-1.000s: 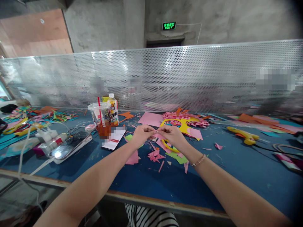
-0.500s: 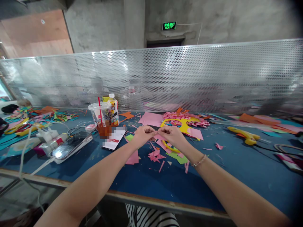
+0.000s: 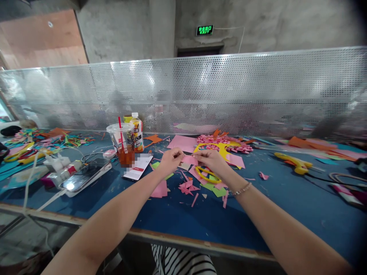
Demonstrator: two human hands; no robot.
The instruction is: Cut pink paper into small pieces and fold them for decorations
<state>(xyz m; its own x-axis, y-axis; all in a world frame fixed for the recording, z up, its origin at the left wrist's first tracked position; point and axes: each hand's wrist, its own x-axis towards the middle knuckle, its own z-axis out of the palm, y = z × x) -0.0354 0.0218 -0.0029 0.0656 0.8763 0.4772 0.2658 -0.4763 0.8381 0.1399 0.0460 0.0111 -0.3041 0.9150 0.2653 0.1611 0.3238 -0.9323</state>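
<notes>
A person's left hand and right hand meet above the middle of a blue counter, fingers of both pinched on the two ends of a small pink paper piece held just clear of the surface. Directly below lie yellow-handled scissors amid pink scraps and green offcuts. Toward the counter's far edge sit a pink sheet and a yellow cut-out ringed with pink paper flowers.

The piece looks thin and the grip narrow: a pull too hard between the two hands could tear it, and a loosened pinch could drop it among the matching pink scraps, where it would be hard to pick out. A wrist lowered carelessly could catch the scissors.

To the left, a plastic cup with a red straw and a bottle stand near a phone on a charging cable; an elbow swung that way could tip liquid onto it. A yellow glue gun rests well apart toward the counter's right end.
</notes>
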